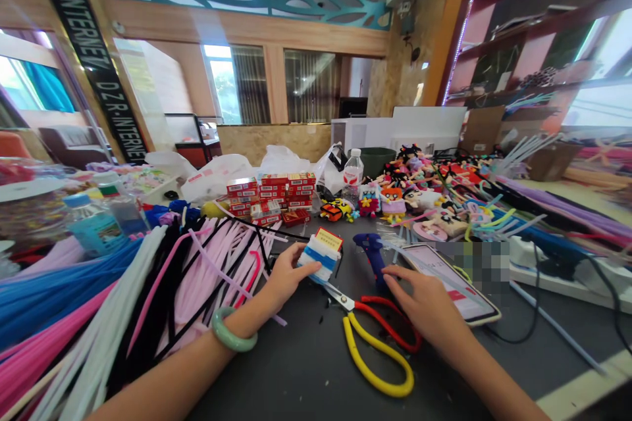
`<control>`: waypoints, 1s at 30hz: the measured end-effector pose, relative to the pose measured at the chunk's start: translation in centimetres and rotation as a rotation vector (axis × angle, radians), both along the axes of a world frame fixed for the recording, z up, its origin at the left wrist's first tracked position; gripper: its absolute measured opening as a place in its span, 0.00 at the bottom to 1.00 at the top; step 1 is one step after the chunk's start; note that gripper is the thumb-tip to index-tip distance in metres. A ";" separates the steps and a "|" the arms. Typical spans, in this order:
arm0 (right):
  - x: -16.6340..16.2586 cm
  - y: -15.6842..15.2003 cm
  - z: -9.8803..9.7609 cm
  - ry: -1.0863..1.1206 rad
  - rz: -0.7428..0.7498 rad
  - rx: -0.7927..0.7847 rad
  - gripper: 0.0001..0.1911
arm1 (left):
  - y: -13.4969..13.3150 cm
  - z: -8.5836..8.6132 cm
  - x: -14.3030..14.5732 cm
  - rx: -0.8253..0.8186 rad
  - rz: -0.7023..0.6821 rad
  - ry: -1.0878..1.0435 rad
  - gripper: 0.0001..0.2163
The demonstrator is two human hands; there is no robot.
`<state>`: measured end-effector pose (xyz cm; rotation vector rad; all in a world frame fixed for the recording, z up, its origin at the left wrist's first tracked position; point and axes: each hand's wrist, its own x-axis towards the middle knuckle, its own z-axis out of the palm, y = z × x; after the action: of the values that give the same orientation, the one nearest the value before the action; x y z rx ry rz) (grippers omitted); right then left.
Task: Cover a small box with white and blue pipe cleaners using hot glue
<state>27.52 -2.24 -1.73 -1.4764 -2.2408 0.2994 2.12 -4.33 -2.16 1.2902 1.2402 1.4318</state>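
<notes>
My left hand (286,276), with a green bangle (234,330) on its wrist, holds a small box (322,253) between thumb and fingers. The box has a red and yellow top; white and blue fuzzy strips cover its side. My right hand (422,296) is closed beside the handle of a dark blue glue gun (371,256); whether it grips the handle or something small is unclear. Between my hands lie scissors (378,348) with one red and one yellow handle, their blades pointing at the box. A tablet (454,286) lies beyond my right hand, a pale strip across it.
Bundles of pipe cleaners (143,316) cover the left. Stacked small red boxes (281,194) and a plastic bottle (353,174) stand behind. Fuzzy figures (394,204) crowd the back right. A white power strip (557,276) with black cables lies on the right.
</notes>
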 end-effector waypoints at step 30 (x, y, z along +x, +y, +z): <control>-2.7 2.3 0.8 0.258 -0.028 -0.057 0.13 | -1.3 0.8 0.5 -0.043 0.040 -0.558 0.17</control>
<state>24.77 0.03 -0.93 -1.4083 -2.0199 0.5182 2.58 -5.66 -1.32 0.7577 0.9125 1.6367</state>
